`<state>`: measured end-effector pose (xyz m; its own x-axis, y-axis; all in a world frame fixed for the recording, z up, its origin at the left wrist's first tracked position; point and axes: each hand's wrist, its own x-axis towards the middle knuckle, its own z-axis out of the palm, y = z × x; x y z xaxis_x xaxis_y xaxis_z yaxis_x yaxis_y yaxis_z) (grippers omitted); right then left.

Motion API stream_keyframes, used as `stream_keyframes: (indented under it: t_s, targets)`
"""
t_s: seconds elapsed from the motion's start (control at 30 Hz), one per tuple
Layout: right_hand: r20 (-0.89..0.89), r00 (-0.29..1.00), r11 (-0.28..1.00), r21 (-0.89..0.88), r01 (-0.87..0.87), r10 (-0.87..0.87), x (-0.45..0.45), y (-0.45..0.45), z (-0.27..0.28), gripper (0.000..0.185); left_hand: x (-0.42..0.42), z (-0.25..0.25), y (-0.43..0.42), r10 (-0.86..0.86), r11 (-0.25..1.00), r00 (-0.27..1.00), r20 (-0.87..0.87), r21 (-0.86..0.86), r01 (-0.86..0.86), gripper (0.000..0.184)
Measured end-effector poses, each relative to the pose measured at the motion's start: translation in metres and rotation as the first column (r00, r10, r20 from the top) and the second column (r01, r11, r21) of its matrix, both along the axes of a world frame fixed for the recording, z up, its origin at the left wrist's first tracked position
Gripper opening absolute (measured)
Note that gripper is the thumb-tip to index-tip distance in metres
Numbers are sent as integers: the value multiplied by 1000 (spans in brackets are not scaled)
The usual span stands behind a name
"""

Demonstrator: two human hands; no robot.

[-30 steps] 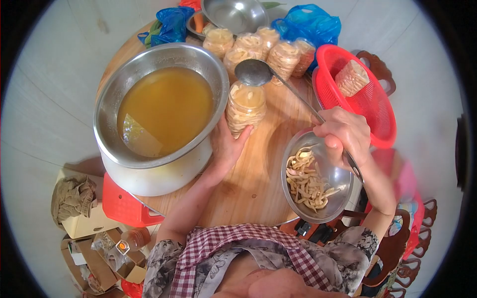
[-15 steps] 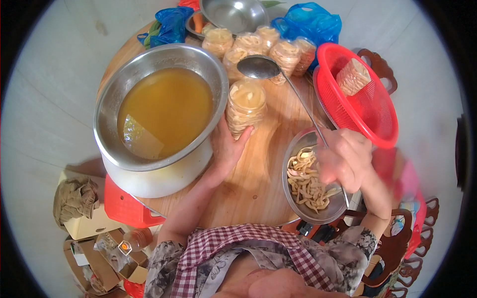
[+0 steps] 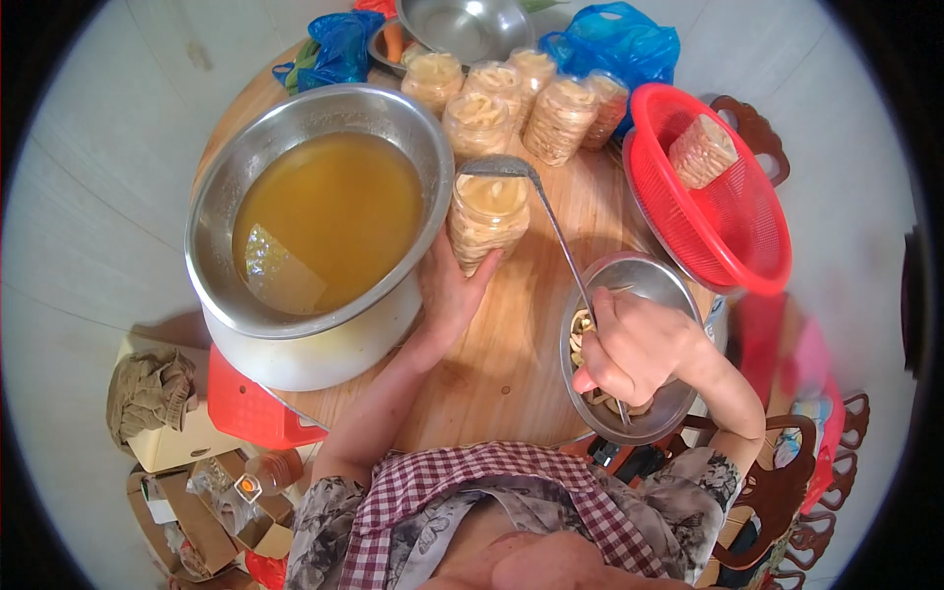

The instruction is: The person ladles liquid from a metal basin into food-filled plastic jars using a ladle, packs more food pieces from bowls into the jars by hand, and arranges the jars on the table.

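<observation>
My left hand [image 3: 454,295] is wrapped around the lower side of a clear jar [image 3: 489,221] packed with pale, sliced food in liquid. The jar stands upright beside the basin. My right hand [image 3: 639,344] grips the handle of a metal ladle [image 3: 559,231]. The ladle's bowl is tipped edge-on over the back of the jar's mouth, so its contents are hidden. Under my right hand is a steel bowl [image 3: 661,278] with pale brownish strips, partly covered by the hand. A large steel basin [image 3: 211,211] of yellow-brown liquid stands left of the jar.
Several filled jars [image 3: 560,123] cluster at the back of the round wooden table [image 3: 482,393]. A red colander [image 3: 713,231] with another packed jar [image 3: 701,152] is at right. Blue plastic bags [image 3: 615,44] and an empty-looking steel bowl [image 3: 467,29] sit at the far edge.
The ladle's bowl has come down and toward me, turning from face-up to edge-on over the jar. My right hand has shifted left and lower. My left hand stays on the jar.
</observation>
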<state>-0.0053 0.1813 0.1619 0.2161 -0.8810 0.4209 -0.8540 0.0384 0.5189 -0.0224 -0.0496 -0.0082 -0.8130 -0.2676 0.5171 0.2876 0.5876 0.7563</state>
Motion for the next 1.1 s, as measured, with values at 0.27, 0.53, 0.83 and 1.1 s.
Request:
stream_keyframes:
  t_s: [0.27,0.53,0.83,1.1]
  targets:
    - [143,988,997,-27,68,-63,-2,9,-7,42,0,1,0,-18,999,1000,18,41,17,98]
    - [289,951,979,-135,155,-111,-11,18,0,34,0,2,0,-35,997,999,16,65,34,99]
    - [874,207,455,-416,787,441,-30,-4,-3,36,-3,-12,2,4,998,1000,13,57,-4,98]
    - [762,-315,651,-178,738,565,-89,-58,19,33,-1,-20,2,76,997,995,64,7,-76,96]
